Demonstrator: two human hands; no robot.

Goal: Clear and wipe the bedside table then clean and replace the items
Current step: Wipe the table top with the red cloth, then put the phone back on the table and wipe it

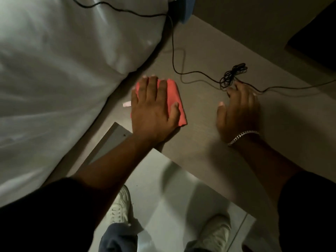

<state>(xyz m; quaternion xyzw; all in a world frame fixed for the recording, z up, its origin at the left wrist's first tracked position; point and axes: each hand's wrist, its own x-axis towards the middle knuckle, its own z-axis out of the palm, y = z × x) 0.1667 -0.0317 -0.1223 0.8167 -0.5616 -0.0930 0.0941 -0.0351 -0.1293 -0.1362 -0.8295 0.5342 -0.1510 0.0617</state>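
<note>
A folded red cloth lies flat on the grey-brown bedside table. My left hand presses down on the cloth with its fingers spread, covering most of it. My right hand rests palm down on the table to the right, fingers apart, its fingertips at a tangled black cable. The cable runs from the bundle up past the pillow and off to the right. A silver bracelet sits on my right wrist.
A white pillow and bed press against the table's left edge. A small pale tag sticks out beside my left hand. A blue object stands at the table's far corner. My white shoes stand on the pale floor below.
</note>
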